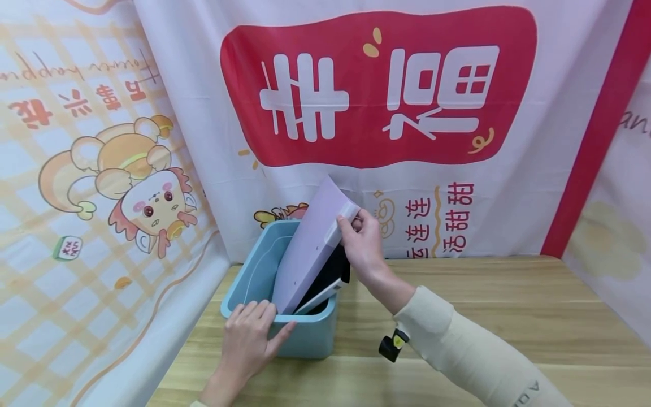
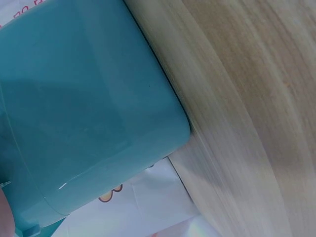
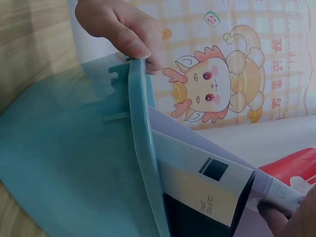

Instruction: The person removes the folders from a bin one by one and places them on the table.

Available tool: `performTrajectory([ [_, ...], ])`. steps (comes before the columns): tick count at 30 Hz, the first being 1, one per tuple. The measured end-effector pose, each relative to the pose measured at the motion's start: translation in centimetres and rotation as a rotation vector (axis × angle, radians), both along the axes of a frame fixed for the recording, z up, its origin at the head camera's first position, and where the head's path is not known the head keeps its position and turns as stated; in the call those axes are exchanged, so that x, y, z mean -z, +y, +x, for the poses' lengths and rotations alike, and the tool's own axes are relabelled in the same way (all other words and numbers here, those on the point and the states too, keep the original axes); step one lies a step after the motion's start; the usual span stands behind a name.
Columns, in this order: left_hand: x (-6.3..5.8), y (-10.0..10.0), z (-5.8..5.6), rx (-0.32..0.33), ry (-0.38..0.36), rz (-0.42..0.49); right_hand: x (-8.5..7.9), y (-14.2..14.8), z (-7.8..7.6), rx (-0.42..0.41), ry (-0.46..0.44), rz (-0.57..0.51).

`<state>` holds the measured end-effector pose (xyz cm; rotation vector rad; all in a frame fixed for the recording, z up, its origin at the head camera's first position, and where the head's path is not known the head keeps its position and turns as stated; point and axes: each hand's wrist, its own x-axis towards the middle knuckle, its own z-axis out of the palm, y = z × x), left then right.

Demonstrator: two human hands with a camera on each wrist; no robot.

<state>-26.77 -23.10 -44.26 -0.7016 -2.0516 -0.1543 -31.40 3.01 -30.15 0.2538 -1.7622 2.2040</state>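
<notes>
A teal plastic bin (image 1: 307, 339) stands on the table. My left hand (image 1: 246, 339) grips its near rim, fingers over the edge and thumb outside; only a sliver of that hand shows in the left wrist view. With thumb and fingers, my right hand (image 1: 365, 244) pinches the upper right edge of a light purple file folder (image 1: 311, 240), which leans out of the bin with its lower end inside. Beside it in the bin is a black clip file (image 3: 200, 182) with a white spine and a printed label. The bin's bottom is hidden.
The bin rests on a wood-grain table (image 1: 458, 339). Behind it hangs a white cloth (image 1: 193, 113) with a red printed panel, and a checked cartoon cloth (image 1: 30, 226) hangs at the left. A small black device (image 1: 391, 346) sits at my right wrist.
</notes>
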Motion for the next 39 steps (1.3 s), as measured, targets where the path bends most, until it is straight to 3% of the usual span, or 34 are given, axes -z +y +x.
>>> performTrajectory([
  [12,0.1,0.0,-0.1,-0.005,0.008,0.01,-0.7,1.5,0.1,-0.02,-0.038,0.005],
  [20,0.2,0.0,0.0,-0.002,0.005,0.009,-1.1,2.6,0.0,-0.069,-0.049,-0.079],
  [39,-0.1,0.2,0.0,0.0,0.0,0.002,-2.3,5.9,0.2,-0.084,-0.06,-0.049],
])
